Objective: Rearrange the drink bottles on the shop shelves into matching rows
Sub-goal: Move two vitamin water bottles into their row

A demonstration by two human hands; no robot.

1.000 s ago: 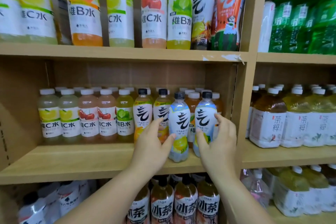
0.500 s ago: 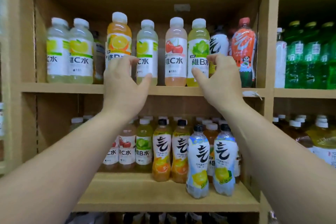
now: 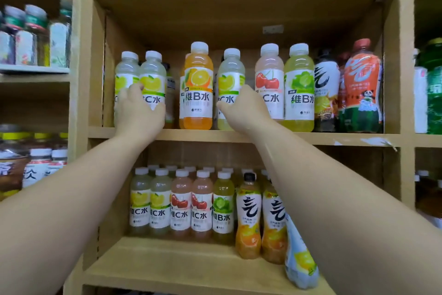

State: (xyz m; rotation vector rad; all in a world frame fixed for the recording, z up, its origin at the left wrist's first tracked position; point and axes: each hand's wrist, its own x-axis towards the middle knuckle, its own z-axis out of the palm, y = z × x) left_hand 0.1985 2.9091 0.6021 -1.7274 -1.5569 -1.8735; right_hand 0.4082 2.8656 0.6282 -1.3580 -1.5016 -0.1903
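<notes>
Right grip [image 3: 246,112] clasps upright pale lemon-label plastic bottle [image 3: 230,79]; matching lemon pair [image 3: 153,77], clasped by left grip [image 3: 140,115], stands leftward beyond orange plastic bottle [image 3: 198,84].

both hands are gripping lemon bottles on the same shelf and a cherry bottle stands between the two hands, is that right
Not quite. The head view shows the orange bottle between the hands, not a cherry one. The rest holds: the left hand grips the left lemon bottle and the right hand the right lemon bottle, on the same shelf.
</notes>
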